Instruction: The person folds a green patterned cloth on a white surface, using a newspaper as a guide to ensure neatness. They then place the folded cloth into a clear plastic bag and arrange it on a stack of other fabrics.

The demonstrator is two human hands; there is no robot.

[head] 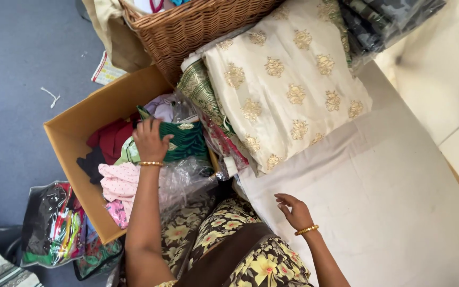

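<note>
Fingers point(145, 127) of the left hand point(150, 142) curl down onto a folded green garment point(186, 142) with gold trim, which lies just beyond and beneath the fingertips at the near end of an open cardboard box point(70, 127) — whether they pinch the cloth or merely press on it cannot be told from this angle. The left arm reaches straight forward into the box, wrist bangled, palm down. Beside the garment lie a pink dotted cloth point(118, 183), dark red fabric point(111, 137) and clear plastic wrapping point(187, 178). The right hand point(295, 211) hovers released — fingers spread, holding nothing — over a white sheet point(389, 191), near a cream fabric with gold motifs point(288, 90).
</note>
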